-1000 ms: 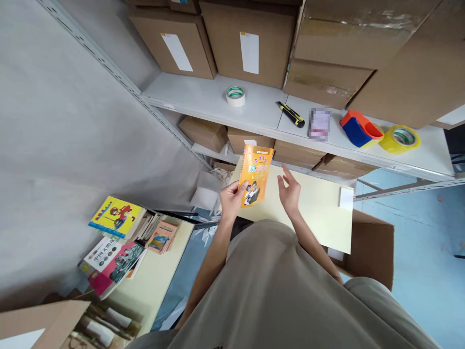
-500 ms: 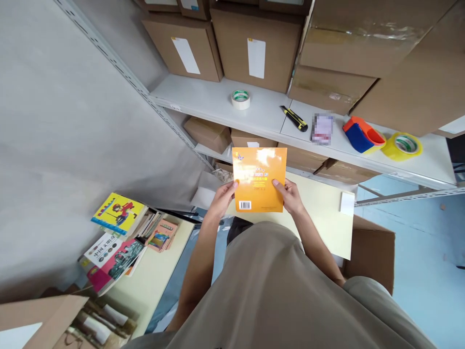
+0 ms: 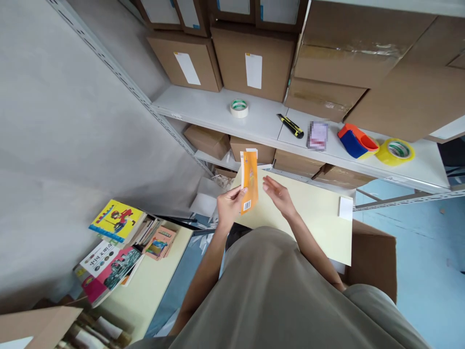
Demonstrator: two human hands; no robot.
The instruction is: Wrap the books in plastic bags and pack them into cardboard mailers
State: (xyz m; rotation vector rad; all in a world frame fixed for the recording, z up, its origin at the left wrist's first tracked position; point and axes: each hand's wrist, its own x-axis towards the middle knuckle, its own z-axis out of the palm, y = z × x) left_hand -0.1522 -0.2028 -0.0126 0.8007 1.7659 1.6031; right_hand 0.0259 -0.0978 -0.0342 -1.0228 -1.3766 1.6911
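An orange book (image 3: pixel 251 182) with a barcode on its cover is turned partly edge-on, its pale spine or page edge facing left. My left hand (image 3: pixel 229 206) grips it along the left side, thumb on the cover near the barcode. To the right of the book, apart from it, my right hand (image 3: pixel 279 195) has its fingers stretched out and holds nothing. Beneath both hands lies a cream tabletop (image 3: pixel 312 218).
A grey shelf (image 3: pixel 203 104) ahead carries a white tape roll (image 3: pixel 239 108), a utility knife (image 3: pixel 290 126), a tape dispenser (image 3: pixel 358 140) and a yellow tape roll (image 3: pixel 395 151). Cardboard boxes (image 3: pixel 254 63) stand behind. At left are stacked books (image 3: pixel 118 220); an open carton (image 3: pixel 374 257) is at right.
My right hand has let go of the orange book and moved off its right edge. The book, still in my left hand, has turned from facing me to nearly edge-on.
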